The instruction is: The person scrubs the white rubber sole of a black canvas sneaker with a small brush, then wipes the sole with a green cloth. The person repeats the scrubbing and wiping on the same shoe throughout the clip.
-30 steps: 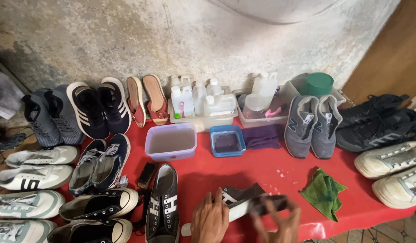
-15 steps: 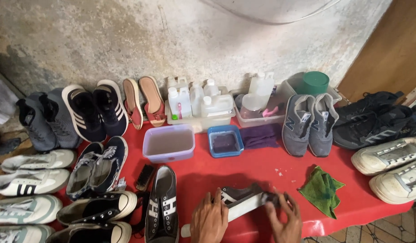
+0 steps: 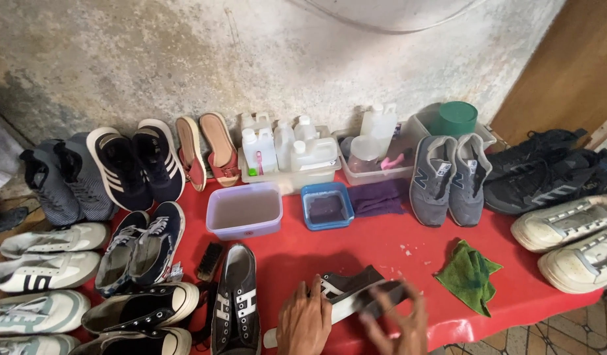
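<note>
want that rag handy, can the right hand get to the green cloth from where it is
Probably yes: the green cloth lies just right of the right hand on bare red table, nothing between them.

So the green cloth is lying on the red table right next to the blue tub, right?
Not quite. In the head view the green cloth does lie on the red table, but the cloth next to the blue tub is the purple one. The green cloth lies apart, nearer the front edge.

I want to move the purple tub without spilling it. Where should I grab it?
Grip the purple tub by its two short end rims, one hand on each, coming from the front edge of the red table. It stands upright and appears to hold murky liquid, so keep it level.
</note>
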